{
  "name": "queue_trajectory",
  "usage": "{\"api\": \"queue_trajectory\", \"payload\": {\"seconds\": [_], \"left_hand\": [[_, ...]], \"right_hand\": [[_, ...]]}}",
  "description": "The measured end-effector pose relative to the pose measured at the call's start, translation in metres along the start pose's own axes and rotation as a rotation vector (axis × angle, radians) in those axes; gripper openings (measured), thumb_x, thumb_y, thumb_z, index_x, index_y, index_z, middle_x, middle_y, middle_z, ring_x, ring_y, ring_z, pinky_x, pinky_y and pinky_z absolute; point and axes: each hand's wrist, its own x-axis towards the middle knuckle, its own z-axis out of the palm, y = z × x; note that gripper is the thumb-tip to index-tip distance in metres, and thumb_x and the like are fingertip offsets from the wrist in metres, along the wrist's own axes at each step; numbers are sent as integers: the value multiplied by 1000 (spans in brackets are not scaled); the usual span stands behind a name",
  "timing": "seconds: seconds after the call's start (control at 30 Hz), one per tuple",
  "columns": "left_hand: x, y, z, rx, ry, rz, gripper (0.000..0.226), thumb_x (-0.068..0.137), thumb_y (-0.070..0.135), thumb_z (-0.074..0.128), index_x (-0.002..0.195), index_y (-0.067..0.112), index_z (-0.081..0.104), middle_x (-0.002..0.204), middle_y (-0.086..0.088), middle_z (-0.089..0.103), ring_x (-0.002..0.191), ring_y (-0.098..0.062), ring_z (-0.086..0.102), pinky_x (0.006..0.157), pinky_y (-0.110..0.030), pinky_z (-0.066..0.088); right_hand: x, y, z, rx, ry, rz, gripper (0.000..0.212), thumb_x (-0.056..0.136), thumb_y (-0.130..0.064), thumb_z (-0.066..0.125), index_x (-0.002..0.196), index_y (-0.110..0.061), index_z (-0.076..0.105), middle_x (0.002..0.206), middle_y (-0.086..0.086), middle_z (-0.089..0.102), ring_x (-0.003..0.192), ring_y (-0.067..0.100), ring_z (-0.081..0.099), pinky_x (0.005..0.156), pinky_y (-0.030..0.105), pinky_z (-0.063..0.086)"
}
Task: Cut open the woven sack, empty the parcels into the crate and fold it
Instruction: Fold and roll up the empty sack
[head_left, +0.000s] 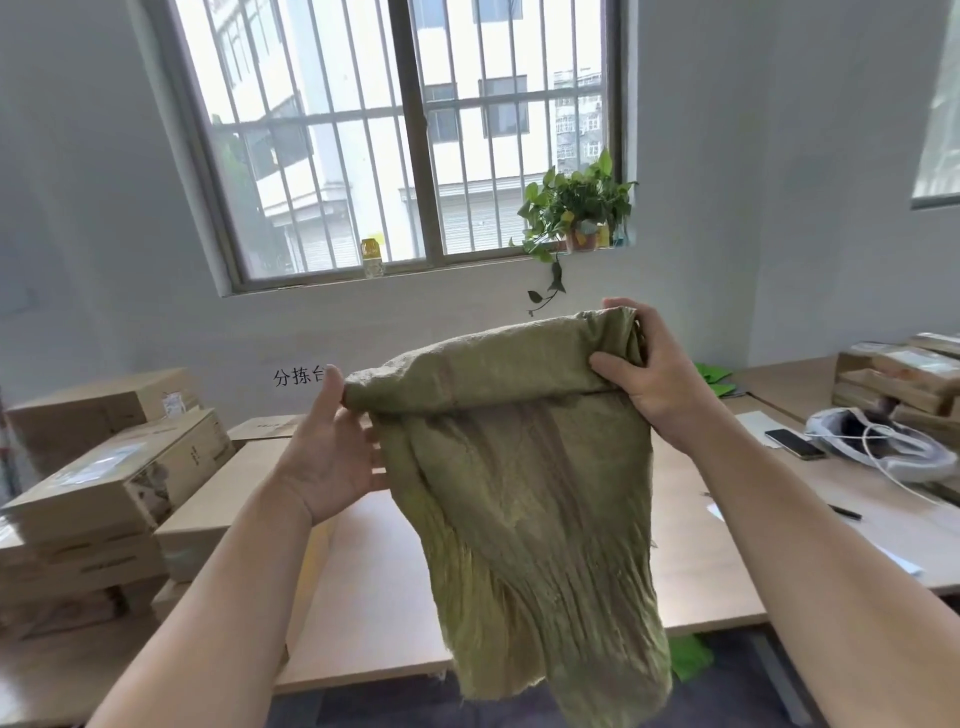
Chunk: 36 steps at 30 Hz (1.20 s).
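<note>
Head view: I'm seeing the sack (519, 467) hanging in the air above the table (374, 597), held up in front of the window (405, 130). Its top edge is lying rolled or folded over into a thick band. The rest is drooping down crumpled and limp, with the frayed lower end hanging past the table's near edge.

Left hand (332, 447) is gripping the band's left end, thumb up on the near side, fingers going behind the cloth. Right hand (649, 374) is clamping the band's right end, thumb pressing across the front, fingers curling over the top.

Boxes (104, 493) are sitting stacked at the left, touching each other. Phone (792, 443) and pen (844, 512) are lying on the table at the right, well apart from the sack. Plant (576, 208) is sitting on the window sill.
</note>
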Motion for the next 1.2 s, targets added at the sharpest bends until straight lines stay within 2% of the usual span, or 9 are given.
{"api": "queue_trajectory", "payload": {"seconds": [0.1, 0.17, 0.37, 0.53, 0.67, 0.83, 0.93, 1.03, 1.2], "left_hand": [[-1, 6, 10, 83, 78, 88, 33, 75, 44, 66, 99, 22, 65, 85, -7, 61, 63, -21, 65, 62, -32, 56], [0, 11, 15, 66, 88, 174, 22, 77, 18, 67, 99, 21, 65, 84, -6, 62, 58, -15, 65, 55, -26, 57], [0, 23, 30, 168, 104, 346, 40, 94, -8, 45, 102, 28, 61, 87, -2, 71, 74, -17, 70, 64, -35, 60], [5, 21, 32, 440, 311, 519, 56, 93, -14, 42, 104, 40, 57, 98, 0, 59, 89, -18, 56, 79, -41, 53], [8, 18, 20, 774, 428, 647, 60, 90, -10, 48, 100, 49, 54, 100, 17, 57, 90, -10, 54, 90, -43, 50], [8, 12, 10, 991, 504, 782, 44, 90, -9, 48, 117, 26, 52, 98, 6, 57, 91, -12, 52, 88, -45, 48], [8, 12, 13, 907, 548, 778, 42, 89, -10, 47, 114, 24, 55, 96, 11, 58, 83, -3, 53, 84, -42, 49], [2, 16, 26, 409, 427, 653, 43, 89, -13, 41, 104, 23, 59, 96, 6, 62, 90, -8, 59, 75, -31, 52], [-4, 17, 33, -81, 210, 324, 20, 99, 34, 48, 110, 24, 62, 118, -5, 68, 112, -28, 59, 94, -43, 48]], "right_hand": [[-2, 2, -4, 15, 38, 1, 56, 86, -10, 73, 127, -42, 51, 110, -7, 61, 103, 11, 62, 92, 33, 52], [-3, 2, -6, 229, 101, 99, 57, 86, -10, 72, 130, -38, 51, 109, 4, 65, 101, 21, 65, 85, 38, 57], [-10, 14, 3, 312, -13, 546, 39, 91, -54, 55, 113, -23, 65, 116, 2, 73, 108, 20, 67, 97, 44, 51], [-11, 15, 7, 465, 6, 578, 33, 97, -43, 50, 114, -20, 67, 113, 6, 73, 105, 20, 67, 87, 37, 50], [-9, 6, 0, 554, -29, 540, 26, 95, -41, 45, 93, -21, 62, 69, 2, 61, 59, 17, 62, 57, 29, 43], [-6, 3, -4, 515, -173, 404, 79, 62, -77, 65, 118, -21, 66, 96, 3, 72, 95, 19, 69, 82, 37, 54], [-4, -2, -1, 411, -177, 365, 69, 66, -46, 83, 121, -11, 61, 114, 13, 70, 103, 22, 68, 89, 36, 54], [-2, -8, 3, 481, -63, 338, 39, 88, 2, 62, 124, -10, 58, 108, 13, 69, 94, 25, 68, 79, 35, 60], [-3, -2, 5, 567, 48, 246, 48, 88, 15, 53, 107, -27, 65, 95, 7, 70, 82, 21, 69, 74, 37, 62]]}}
